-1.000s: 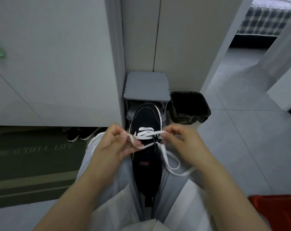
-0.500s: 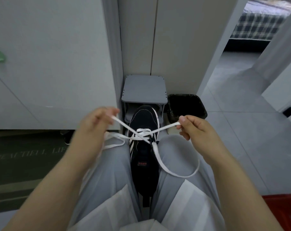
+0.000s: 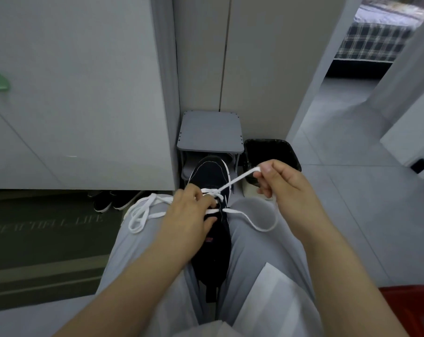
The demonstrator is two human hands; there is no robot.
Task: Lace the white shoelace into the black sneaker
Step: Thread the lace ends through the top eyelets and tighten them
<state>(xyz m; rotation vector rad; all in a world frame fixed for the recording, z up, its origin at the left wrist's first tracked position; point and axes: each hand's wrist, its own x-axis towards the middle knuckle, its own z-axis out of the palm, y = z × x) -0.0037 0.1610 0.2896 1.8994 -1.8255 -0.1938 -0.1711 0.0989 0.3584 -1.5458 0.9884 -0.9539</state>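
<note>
Black sneaker [image 3: 212,176] is wedged between the knees, toe pointing far, heel near. Right hand [image 3: 283,183] pinches the white shoelace [image 3: 235,182] between thumb and fingertip and holds that run taut, up and to the right of the eyelets. Left hand [image 3: 194,210] sits on the tongue area, with fingers and thumb curled around the lace at the lowest laced row; exact contact is partly hidden. Risks, as a judgement: a harder pull on the right could drag the slack on the left thigh through and leave the ends uneven. If the left pinch slips, the tightened row may loosen. The flat lace may twist at the eyelet. The loose loops on the left could snag or knot. The sneaker is only clamped by the knees, so it could tip. Counts: one sneaker being laced, one lace, two hands, roughly two laced rows visible, one grey stool [image 3: 209,132], one black bin [image 3: 271,152], two dark shoes [image 3: 116,200] under the cabinet, one mat [image 3: 36,227], one red basket [image 3: 412,310].
</note>
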